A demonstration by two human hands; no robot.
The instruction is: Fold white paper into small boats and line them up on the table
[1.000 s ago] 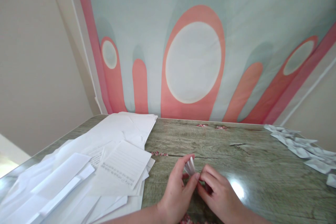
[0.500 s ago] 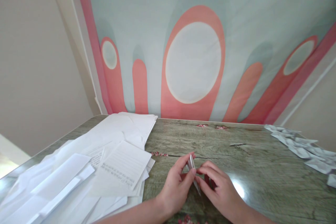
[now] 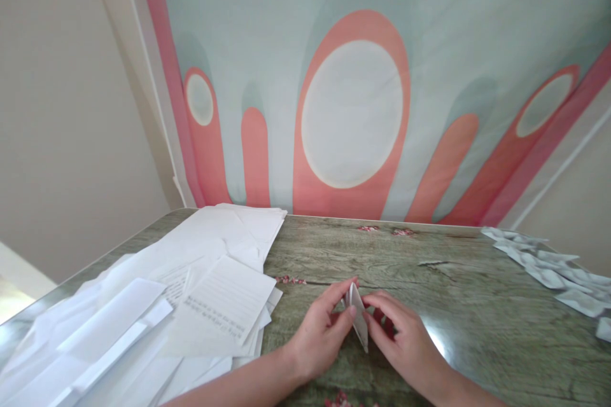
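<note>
A small piece of folded white paper (image 3: 358, 321) stands on edge between my hands, its layers spread a little at the top. My left hand (image 3: 321, 329) pinches it from the left, with the thumb on the near face and the fingers behind. On the other side, my right hand (image 3: 403, 340) has thumb and index finger closed at the paper's right edge. Its remaining fingers are curled and partly hidden. Both hands are just above the wood-patterned table (image 3: 458, 292).
To the left lies a wide spread of loose white sheets (image 3: 238, 222), among them a lined, written sheet (image 3: 229, 302) and folded strips (image 3: 114, 315). Several small folded paper pieces (image 3: 544, 267) lie in rows at the far right. A patterned wall covering (image 3: 439, 44) rises behind the table.
The folded paper has turned slightly, so more of its right face shows. My right hand has shifted a little to the right. The sheets and folded pieces on the table lie as before.
</note>
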